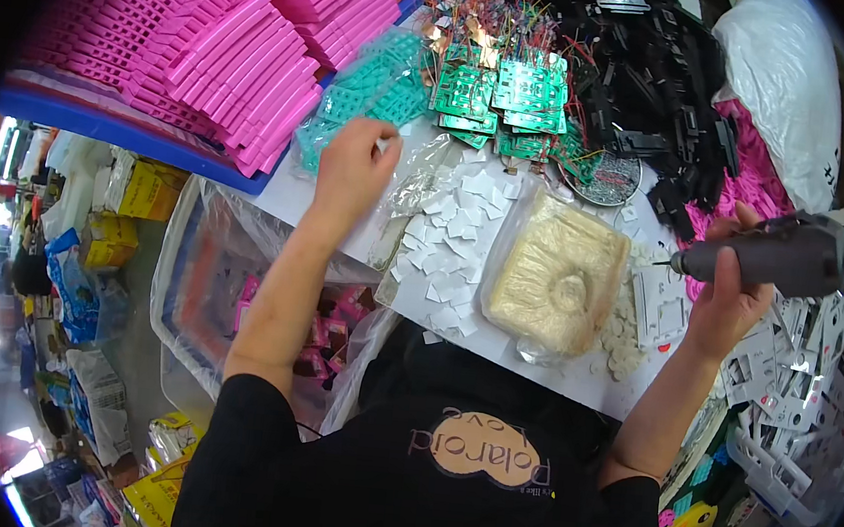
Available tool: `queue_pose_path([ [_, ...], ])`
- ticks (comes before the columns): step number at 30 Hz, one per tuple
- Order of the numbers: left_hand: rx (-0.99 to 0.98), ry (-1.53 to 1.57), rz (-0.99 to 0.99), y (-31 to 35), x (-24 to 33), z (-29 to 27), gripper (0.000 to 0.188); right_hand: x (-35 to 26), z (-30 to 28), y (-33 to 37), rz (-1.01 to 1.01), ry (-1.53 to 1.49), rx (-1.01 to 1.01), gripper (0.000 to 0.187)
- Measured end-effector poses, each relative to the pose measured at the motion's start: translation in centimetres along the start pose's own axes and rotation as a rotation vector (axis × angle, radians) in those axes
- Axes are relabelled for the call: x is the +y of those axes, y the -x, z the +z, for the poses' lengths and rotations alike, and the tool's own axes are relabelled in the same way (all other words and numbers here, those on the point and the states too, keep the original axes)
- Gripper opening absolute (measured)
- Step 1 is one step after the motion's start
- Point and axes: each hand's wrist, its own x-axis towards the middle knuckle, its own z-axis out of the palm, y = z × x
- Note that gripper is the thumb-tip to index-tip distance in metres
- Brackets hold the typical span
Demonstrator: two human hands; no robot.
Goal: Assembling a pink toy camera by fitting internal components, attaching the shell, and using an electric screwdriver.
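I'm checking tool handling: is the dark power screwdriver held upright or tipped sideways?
Tipped sideways: in the right hand, the dark power screwdriver lies roughly level, its bit pointing left. Whether it is running, I cannot tell.

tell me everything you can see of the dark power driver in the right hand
The power driver has a smooth, dark grey-brown body that looks like plastic, wide at the rear and narrowing to a black nose with a thin bit. It lies roughly level across the picture, bit toward the person's left. The right hand grips it around its narrower front part. The bit appears just above a white panel; whether they touch, or the driver is running, I cannot tell.
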Motion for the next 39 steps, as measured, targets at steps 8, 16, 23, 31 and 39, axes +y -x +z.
queue_pose_path([
  [8,-0.123,-0.04,0.096,-4.5,1.7,2.7,0.012,0.1,-2.6,0.8,0.032,0.044,0.104,0.051],
  [16,-0.625,0.405,0.647,6.1,12.8,7.7,0.02,-0.8,-11.6,2.1,0.332,0.035,-0.144,0.04],
  [23,-0.635,0.329,0.623,7.9,13.7,9.5,0.014,7.5,-15.6,-4.9,0.527,1.138,-0.209,0.046],
  [31,-0.605,0.339,0.594,8.3,13.6,9.5,0.013,12.4,-14.2,-9.8,0.27,1.653,-0.338,0.026],
  [39,-0.837,0.712,0.216,7.4,16.3,7.0,0.015,-1.0,-17.1,4.3,0.671,0.209,0.145,0.016],
])
